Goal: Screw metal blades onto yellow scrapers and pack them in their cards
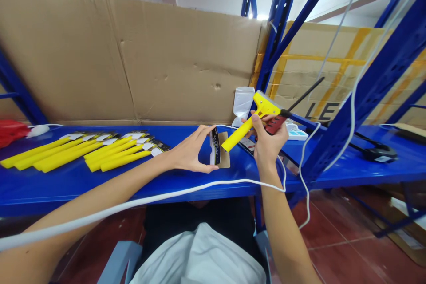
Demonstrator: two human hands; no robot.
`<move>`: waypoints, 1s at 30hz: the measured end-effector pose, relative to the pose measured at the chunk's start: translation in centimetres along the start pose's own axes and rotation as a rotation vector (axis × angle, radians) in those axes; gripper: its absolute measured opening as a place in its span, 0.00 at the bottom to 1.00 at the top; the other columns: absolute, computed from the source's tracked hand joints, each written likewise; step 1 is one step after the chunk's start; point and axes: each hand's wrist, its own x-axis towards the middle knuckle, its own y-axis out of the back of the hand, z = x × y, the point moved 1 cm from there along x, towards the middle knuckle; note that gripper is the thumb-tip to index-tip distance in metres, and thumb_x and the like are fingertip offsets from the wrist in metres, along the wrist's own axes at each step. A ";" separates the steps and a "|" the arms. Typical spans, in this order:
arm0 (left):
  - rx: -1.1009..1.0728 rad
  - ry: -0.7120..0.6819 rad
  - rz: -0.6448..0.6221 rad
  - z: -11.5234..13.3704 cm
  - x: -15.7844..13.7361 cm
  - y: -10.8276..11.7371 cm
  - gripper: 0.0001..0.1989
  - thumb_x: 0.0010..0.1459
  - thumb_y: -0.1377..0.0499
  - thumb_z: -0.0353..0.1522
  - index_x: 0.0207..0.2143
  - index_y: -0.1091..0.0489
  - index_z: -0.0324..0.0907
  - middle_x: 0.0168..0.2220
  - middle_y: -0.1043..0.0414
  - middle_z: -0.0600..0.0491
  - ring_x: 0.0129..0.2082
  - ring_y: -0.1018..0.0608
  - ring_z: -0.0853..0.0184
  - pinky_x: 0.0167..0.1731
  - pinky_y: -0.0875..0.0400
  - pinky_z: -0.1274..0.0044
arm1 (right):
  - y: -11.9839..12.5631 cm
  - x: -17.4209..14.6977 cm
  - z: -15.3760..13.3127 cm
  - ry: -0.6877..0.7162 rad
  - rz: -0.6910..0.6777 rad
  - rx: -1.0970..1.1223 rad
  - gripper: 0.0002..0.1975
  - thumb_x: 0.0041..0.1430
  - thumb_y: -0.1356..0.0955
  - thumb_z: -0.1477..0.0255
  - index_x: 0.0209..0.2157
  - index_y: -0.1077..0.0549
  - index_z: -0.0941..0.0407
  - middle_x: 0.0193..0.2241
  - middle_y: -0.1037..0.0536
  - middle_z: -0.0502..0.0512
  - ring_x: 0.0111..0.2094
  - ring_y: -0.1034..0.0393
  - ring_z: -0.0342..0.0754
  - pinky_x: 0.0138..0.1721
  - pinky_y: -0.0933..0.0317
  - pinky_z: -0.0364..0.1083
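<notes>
Between the thumb and fingertips of my left hand (195, 151) is a small black-printed cardboard sleeve (225, 153), held by its near side with its opening spread. My right hand (271, 137) grips a yellow scraper (244, 128), head up and handle slanting down toward the sleeve. The scraper's handle end is close to the sleeve; whether they touch I cannot tell. Also in the right hand is a screwdriver (277, 123) with a red and black handle, its dark shaft pointing up and right. Several yellow scrapers (66, 157) in printed sleeves lie in rows at left.
A white cable (186, 191) runs across the front of the blue shelf (189, 182). A cardboard sheet (186, 66) stands behind it. Blue uprights (362, 84) rise at right, near a black tool-like object (379, 153). A white packet (242, 102) and red bag (13, 132) stand about.
</notes>
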 end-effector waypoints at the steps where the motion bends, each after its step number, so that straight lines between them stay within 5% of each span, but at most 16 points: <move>1: -0.019 -0.003 0.038 0.0 0.0 -0.1 0.67 0.53 0.22 0.52 0.84 0.55 0.48 0.72 0.39 0.34 0.71 0.30 0.38 0.71 0.31 0.46 | -0.1 -0.1 0.0 -0.001 -0.014 -0.022 0.28 0.52 0.14 0.55 0.37 0.31 0.50 0.43 0.12 0.58 0.37 0.10 0.61 0.22 0.21 0.50; 7: -0.103 -0.011 0.268 0.4 0.2 -1.2 0.68 0.53 0.21 0.53 0.84 0.56 0.51 0.68 0.39 0.37 0.64 0.26 0.43 0.64 0.24 0.45 | -0.4 -0.6 0.0 0.054 0.000 -0.108 0.28 0.53 0.15 0.52 0.38 0.31 0.49 0.44 0.14 0.58 0.39 0.11 0.63 0.25 0.17 0.54; 14: -0.163 0.009 0.394 3.2 2.4 -3.5 0.68 0.52 0.20 0.55 0.83 0.56 0.53 0.71 0.43 0.36 0.68 0.29 0.41 0.55 0.17 0.53 | -0.1 -0.5 -0.3 0.144 0.073 -0.073 0.28 0.52 0.14 0.53 0.42 0.28 0.50 0.40 0.20 0.52 0.36 0.12 0.59 0.37 0.13 0.59; 21: -0.174 -0.011 0.439 4.7 4.8 -5.1 0.65 0.51 0.19 0.55 0.80 0.51 0.56 0.71 0.42 0.37 0.72 0.32 0.40 0.64 0.24 0.49 | 0.7 0.5 -0.2 0.181 0.181 -0.055 0.35 0.51 0.14 0.51 0.51 0.30 0.48 0.44 0.19 0.55 0.46 0.14 0.61 0.46 0.13 0.65; 25: -0.326 0.102 0.476 3.6 4.7 -5.9 0.58 0.54 0.21 0.54 0.78 0.47 0.55 0.70 0.38 0.39 0.72 0.30 0.43 0.72 0.34 0.48 | 0.5 0.3 -0.2 0.117 0.086 -0.068 0.37 0.51 0.14 0.53 0.56 0.28 0.48 0.44 0.19 0.53 0.44 0.13 0.60 0.43 0.13 0.63; 30: -0.683 0.288 0.446 2.3 4.4 -5.8 0.49 0.56 0.21 0.51 0.72 0.39 0.50 0.63 0.26 0.42 0.64 0.21 0.51 0.69 0.30 0.56 | -0.2 -0.4 -0.3 0.062 -0.069 -0.080 0.38 0.54 0.15 0.56 0.63 0.26 0.47 0.46 0.18 0.55 0.39 0.11 0.58 0.37 0.14 0.55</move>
